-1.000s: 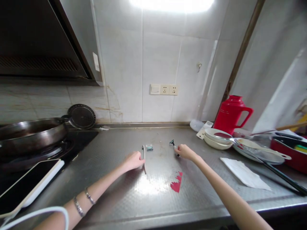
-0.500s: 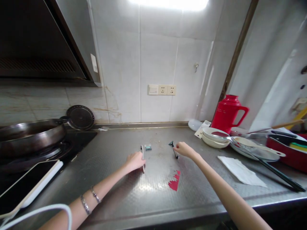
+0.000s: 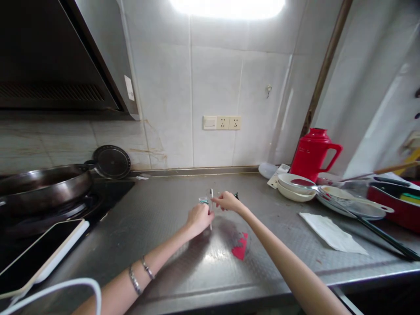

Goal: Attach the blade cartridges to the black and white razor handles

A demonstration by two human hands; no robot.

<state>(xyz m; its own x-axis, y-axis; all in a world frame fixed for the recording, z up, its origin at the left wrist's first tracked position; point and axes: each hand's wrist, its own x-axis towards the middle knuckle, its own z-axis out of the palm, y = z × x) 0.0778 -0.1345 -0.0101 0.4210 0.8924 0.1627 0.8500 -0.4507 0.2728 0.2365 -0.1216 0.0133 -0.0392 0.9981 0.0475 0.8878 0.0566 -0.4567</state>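
My right hand (image 3: 229, 201) has left the razor (image 3: 236, 195), where it was a moment ago, and come across to the toothbrush (image 3: 211, 193); my left hand (image 3: 199, 217) has carried that brush to the right, close to it. I take this to mean the brush is now what both hands work on, with the razor let go.

The slim, pale brush is near the middle of the table (image 3: 170, 192), its head toward the far edge. My left fingers are closed around its handle. My right fingertips reach its upper part; I cannot tell whether they pinch it or only touch. The razor lies just beyond my right hand, partly hidden, and a small clear pack (image 3: 203, 200) just beyond my left. A red scrap (image 3: 240, 249) lies nearer the table's near edge.

By the far right corner, the red flask (image 3: 311, 157) bears pale lettering and the white card (image 3: 278, 176) some print, both too small to read.
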